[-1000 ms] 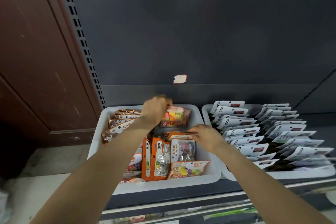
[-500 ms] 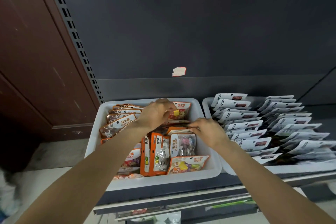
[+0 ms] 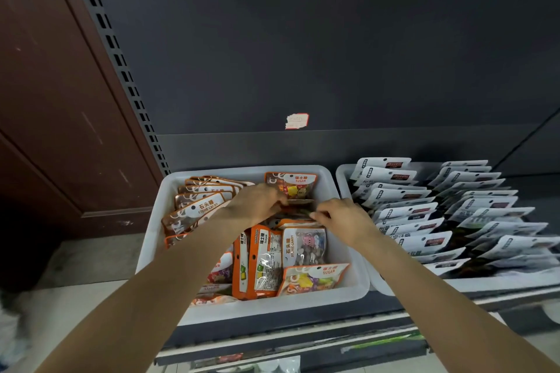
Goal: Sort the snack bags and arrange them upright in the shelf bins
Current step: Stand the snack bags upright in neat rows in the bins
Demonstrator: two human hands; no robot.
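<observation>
Both hands work inside the left white bin (image 3: 151, 230), which sits on the shelf (image 3: 303, 339) beside a second white bin (image 3: 342, 174) at its 3 o'clock. The left hand (image 3: 254, 206) reaches toward the bin's 12 o'clock end, its fingers curled around the top edge of a flat dark candy bag (image 3: 298, 206) lying in the middle of the bin. The right hand (image 3: 342, 218) meets it from 3 o'clock, fingers pinching the same bag's right edge. Just behind, at 12 o'clock, an orange SUGAR bag (image 3: 291, 183) stands upright against the back wall. A row of brown STONE CANDY bags (image 3: 200, 200) leans along the 9 o'clock side. Toward 6 o'clock, orange bags (image 3: 263, 260) stand on edge next to a clear STONE CANDY pouch (image 3: 304, 245). The second bin holds leaning rows of white-topped bags (image 3: 424, 212).
</observation>
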